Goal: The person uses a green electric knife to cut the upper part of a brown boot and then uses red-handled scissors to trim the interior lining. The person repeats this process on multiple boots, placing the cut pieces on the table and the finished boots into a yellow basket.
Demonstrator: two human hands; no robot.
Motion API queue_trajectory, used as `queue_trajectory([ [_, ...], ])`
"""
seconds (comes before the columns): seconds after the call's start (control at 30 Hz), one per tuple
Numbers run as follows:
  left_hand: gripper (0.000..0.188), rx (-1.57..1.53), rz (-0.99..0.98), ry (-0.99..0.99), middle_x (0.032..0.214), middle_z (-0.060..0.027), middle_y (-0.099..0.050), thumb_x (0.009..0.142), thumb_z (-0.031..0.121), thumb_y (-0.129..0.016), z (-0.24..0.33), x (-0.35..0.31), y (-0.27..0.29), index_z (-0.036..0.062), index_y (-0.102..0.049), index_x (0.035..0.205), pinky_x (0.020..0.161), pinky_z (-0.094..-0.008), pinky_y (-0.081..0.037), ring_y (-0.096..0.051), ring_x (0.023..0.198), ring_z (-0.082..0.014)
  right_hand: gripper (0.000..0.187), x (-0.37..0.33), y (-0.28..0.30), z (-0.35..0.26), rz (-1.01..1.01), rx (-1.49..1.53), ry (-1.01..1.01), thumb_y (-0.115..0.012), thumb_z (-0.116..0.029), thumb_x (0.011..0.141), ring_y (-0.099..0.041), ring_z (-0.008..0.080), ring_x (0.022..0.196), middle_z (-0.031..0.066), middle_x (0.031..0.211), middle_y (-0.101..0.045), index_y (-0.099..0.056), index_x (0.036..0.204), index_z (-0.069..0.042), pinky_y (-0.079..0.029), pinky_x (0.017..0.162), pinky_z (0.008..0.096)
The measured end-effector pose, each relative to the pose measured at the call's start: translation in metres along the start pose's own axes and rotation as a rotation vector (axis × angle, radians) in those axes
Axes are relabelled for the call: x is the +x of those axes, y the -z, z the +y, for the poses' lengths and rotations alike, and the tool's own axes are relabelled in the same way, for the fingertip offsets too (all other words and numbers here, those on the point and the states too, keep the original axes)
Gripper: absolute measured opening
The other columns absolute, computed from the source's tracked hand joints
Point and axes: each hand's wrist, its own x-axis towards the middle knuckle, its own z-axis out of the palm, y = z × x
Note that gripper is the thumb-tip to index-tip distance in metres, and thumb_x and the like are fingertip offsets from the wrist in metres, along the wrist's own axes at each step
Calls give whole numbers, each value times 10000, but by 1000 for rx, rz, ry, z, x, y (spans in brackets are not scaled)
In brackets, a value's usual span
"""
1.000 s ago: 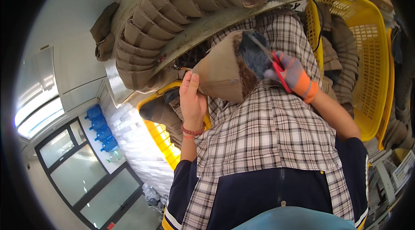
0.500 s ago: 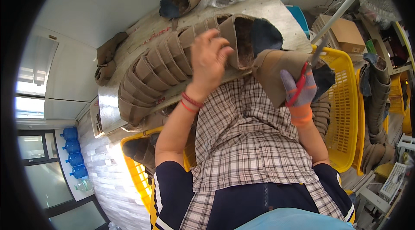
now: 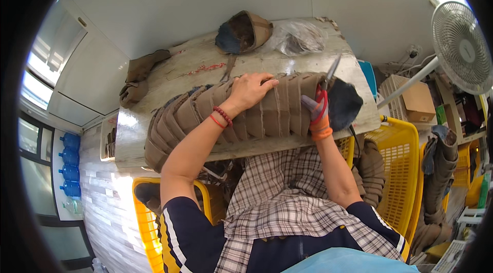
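Table [image 3: 174, 79] beneath nested brown pieces [image 3: 268, 111]

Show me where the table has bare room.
The table has bare wood between the left-edge pieces and the row, a corner at the row's left end, and a strip between the bag and the row. Crowded: the front, where the row and left hand lie, and the row's right end, with the right hand and scissors.

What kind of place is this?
It looks like a small workshop, though I can't be certain. A long row of matching brown pieces lies on a worn table, there are red-handled scissors, and a yellow basket holds more brown pieces.
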Motion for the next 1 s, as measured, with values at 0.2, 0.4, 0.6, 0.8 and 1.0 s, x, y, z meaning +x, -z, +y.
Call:
queue_trajectory([
  [0.2,372,-717,-88,693,1232,-173,-551,952,155,-448,-58,97,42,-16,-463,1283,731,-354,-567,-656,926,-269,208,-43,60,23,111,-757,142,-552,-128,916,-583,149,743,76,874,-613,-561,1070,11,-474,636,262],
  [0.4,514,-1435,124,788,1472,-241,-226,950,22,-406,-67,203,-14,-108,-189,1398,902,-474,-542,-468,1238,-358,349,-63,82,40,106,-291,229,-538,-306,936,-557,112,590,67,822,-619,-536,1124,-12,-403,472,217],
  [0.6,317,-861,325,725,1033,-188,-659,827,163,-707,-98,213,-21,-64,-617,1029,727,-394,-514,-636,948,-291,231,-80,45,-90,346,-487,33,-588,-191,903,-490,67,503,14,658,-568,-582,1068,-29,-374,454,184],
  [0.8,215,15,643,14,871,-126,-615,713,160,-740,-91,148,52,21,-627,833,728,-369,-467,-586,826,-297,388,1,147,-151,562,-1792,-55,-659,-387,810,-656,319,813,145,879,-679,-613,1048,-83,-514,732,379],
  [1.0,143,178,621,-416,869,-87,-581,718,7,-705,8,13,128,19,-594,809,701,-347,-460,-574,824,-265,561,30,149,-132,169,-2020,-147,-678,-509,738,-611,349,1018,184,1103,-621,-613,1101,-86,-493,870,401],
])
